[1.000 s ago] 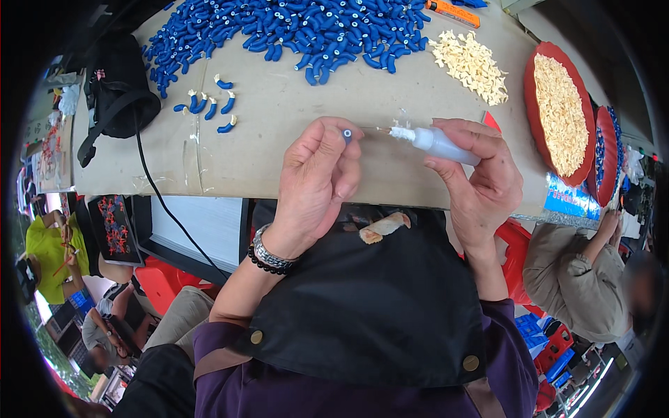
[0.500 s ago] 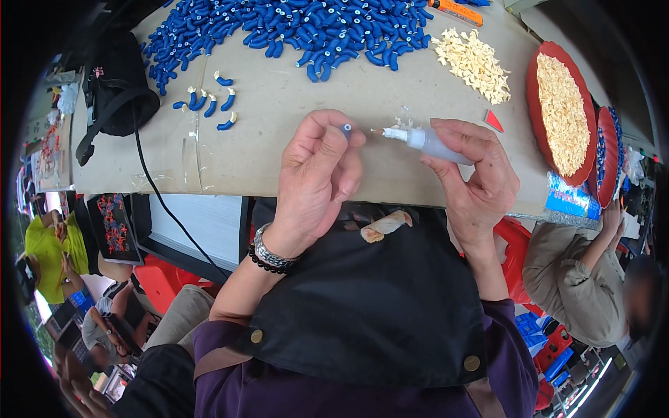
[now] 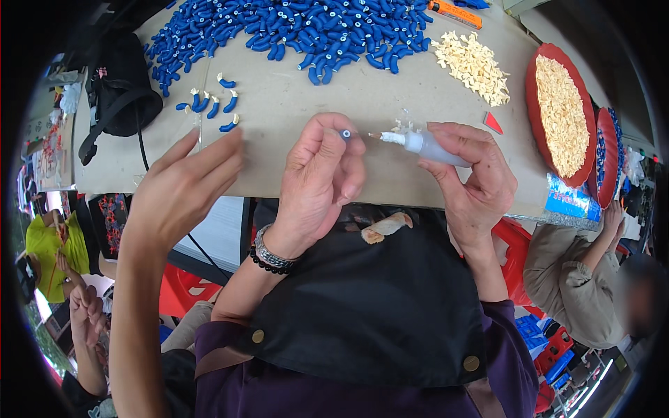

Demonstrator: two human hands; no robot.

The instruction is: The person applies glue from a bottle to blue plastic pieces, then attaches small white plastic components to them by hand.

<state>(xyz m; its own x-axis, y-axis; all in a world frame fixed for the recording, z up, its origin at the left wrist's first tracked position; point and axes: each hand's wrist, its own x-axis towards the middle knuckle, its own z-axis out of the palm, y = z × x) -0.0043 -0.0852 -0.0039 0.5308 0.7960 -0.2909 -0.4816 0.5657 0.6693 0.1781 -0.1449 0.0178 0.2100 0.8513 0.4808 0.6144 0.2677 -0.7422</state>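
My left hand [image 3: 313,188], with a bracelet at the wrist, pinches a small blue curved piece [image 3: 345,134] between thumb and fingertips, just above the table's [image 3: 293,160] near edge. My right hand [image 3: 474,188] holds a small white squeeze bottle [image 3: 428,146] on its side. The bottle's nozzle points left at the blue piece, a short gap away. Another person's open hand [image 3: 181,188] reaches in from the lower left, its fingers over the table edge.
A big heap of blue pieces [image 3: 300,28] covers the far side, with a cream heap [image 3: 474,66] beside it. A few tipped blue pieces [image 3: 209,104] lie at the left near a black bag [image 3: 118,90]. Red trays [image 3: 561,115] stand at the right. A person [image 3: 578,279] sits lower right.
Another person's hand has come in from the lower left and now hovers at the table edge. My hands, the blue piece and the bottle have hardly moved.
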